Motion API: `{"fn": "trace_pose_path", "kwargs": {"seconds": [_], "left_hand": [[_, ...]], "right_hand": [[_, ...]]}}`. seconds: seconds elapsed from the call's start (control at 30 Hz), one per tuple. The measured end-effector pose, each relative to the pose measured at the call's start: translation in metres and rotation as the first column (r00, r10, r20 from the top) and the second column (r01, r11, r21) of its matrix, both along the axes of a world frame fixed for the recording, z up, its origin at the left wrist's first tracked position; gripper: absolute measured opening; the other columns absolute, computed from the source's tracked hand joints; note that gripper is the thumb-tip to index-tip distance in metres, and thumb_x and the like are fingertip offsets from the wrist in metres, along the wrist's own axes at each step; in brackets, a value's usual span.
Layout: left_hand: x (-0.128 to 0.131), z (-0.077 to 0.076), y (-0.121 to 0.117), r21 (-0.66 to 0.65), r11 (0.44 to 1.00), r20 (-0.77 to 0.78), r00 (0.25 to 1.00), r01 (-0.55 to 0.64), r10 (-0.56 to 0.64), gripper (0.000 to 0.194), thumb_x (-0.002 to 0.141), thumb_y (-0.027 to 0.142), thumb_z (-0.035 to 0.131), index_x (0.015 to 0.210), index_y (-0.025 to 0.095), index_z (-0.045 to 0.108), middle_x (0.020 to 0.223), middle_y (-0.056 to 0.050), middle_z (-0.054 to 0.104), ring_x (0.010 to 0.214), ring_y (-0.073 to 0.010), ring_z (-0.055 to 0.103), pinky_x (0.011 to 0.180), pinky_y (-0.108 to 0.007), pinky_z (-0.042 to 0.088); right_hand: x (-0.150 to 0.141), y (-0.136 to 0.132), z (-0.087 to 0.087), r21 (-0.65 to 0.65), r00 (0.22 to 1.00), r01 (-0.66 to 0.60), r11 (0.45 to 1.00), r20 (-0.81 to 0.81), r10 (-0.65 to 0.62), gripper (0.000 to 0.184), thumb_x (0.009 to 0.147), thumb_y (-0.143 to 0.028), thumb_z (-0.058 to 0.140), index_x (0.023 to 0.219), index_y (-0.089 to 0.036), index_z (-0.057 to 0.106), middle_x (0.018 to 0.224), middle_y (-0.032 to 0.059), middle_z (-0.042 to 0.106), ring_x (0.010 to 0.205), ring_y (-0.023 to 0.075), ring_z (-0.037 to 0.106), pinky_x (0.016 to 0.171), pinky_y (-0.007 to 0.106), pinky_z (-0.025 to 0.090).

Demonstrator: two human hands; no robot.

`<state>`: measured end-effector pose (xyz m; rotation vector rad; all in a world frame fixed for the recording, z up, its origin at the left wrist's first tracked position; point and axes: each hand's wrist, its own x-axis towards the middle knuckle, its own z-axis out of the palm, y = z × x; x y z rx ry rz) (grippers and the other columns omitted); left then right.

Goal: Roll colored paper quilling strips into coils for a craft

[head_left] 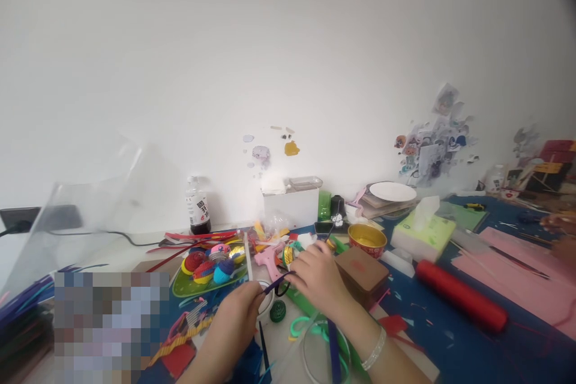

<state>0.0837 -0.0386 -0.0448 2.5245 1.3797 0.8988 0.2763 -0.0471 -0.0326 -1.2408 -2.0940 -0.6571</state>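
Note:
A narrow purple strip stretches between my two hands. Its near end is pinched in the closed fingers of my left hand. My right hand, a bracelet on its wrist, has its fingers closed at the strip's other end. Right behind those fingers is a gold ridged roll; I cannot tell whether they touch it. A pink glue gun lies just beyond my hands. Between my wrists sits a dark green ridged coil. Another purple strip hangs below my right wrist.
A green tray with several colourful ridged rolls lies left. On the right are a brown box, a gold bowl, a tissue pack and a red roll. Green-handled scissors lie in front. Another person's hand shows far right.

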Motion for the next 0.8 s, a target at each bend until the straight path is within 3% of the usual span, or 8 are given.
{"fn": "trace_pose_path", "kwargs": {"seconds": [0.13,0.23,0.33,0.5,0.63,0.8], "left_hand": [[-0.005,0.003,0.004,-0.019,0.998,0.03,0.998,-0.062,0.062,0.029,0.085,0.032,0.033,0.062,0.022,0.046,0.064,-0.001,0.058,0.06,-0.0174,0.056,0.056,-0.024,0.042],[-0.01,0.004,0.008,-0.018,0.997,0.073,0.994,-0.077,0.078,0.026,0.085,0.035,0.035,0.076,0.022,0.056,0.078,-0.004,0.064,0.076,-0.0204,0.061,0.067,-0.028,0.047],[-0.014,0.001,0.011,0.087,0.992,0.087,0.993,-0.087,0.079,0.028,0.085,0.037,0.037,0.091,0.021,0.06,0.092,-0.008,0.066,0.088,-0.0237,0.06,0.076,-0.034,0.048],[-0.021,-0.008,0.014,0.329,0.94,0.083,0.994,-0.091,0.067,0.033,0.087,0.031,0.035,0.097,0.014,0.061,0.098,-0.013,0.064,0.093,-0.0246,0.059,0.084,-0.037,0.046],[-0.026,-0.009,0.013,0.42,0.902,0.023,0.995,-0.099,0.098,0.033,0.088,0.027,0.036,0.104,0.011,0.059,0.098,-0.014,0.064,0.092,-0.0237,0.059,0.082,-0.034,0.047],[-0.025,-0.005,0.014,0.493,0.861,-0.05,0.984,-0.122,0.168,0.03,0.087,0.022,0.033,0.086,0.014,0.062,0.085,-0.011,0.067,0.078,-0.0214,0.062,0.067,-0.03,0.049]], "right_hand": [[0.013,0.006,0.001,0.043,0.996,0.08,0.996,-0.032,-0.078,0.01,0.079,-0.025,0.06,0.072,-0.02,0.056,0.071,0.0005,0.056,0.075,0.0176,0.046,0.091,0.04,0.025],[0.025,0.01,0.001,0.071,0.986,0.155,0.985,-0.069,-0.15,0.007,0.079,-0.02,0.059,0.073,-0.02,0.057,0.078,0.0012,0.058,0.08,0.0187,0.046,0.094,0.043,0.022],[0.031,0.012,0.001,0.084,0.981,0.173,0.981,-0.104,-0.164,0.009,0.079,-0.013,0.057,0.077,-0.021,0.059,0.08,0.0006,0.06,0.08,0.0182,0.047,0.095,0.043,0.021],[0.029,0.01,0.001,0.093,0.971,0.193,0.977,-0.164,-0.176,0.013,0.078,-0.009,0.055,0.081,-0.021,0.061,0.08,0.0018,0.061,0.081,0.0194,0.046,0.093,0.043,0.024],[0.031,0.01,0.002,0.086,0.946,0.264,0.961,-0.217,-0.24,0.012,0.08,-0.013,0.052,0.076,-0.02,0.061,0.078,0.0033,0.06,0.078,0.0199,0.046,0.09,0.043,0.026],[0.036,0.01,0.003,0.055,0.89,0.389,0.919,-0.278,-0.36,0.015,0.082,-0.016,0.049,0.079,-0.019,0.062,0.075,0.0038,0.059,0.078,0.0201,0.046,0.087,0.039,0.026]]}}
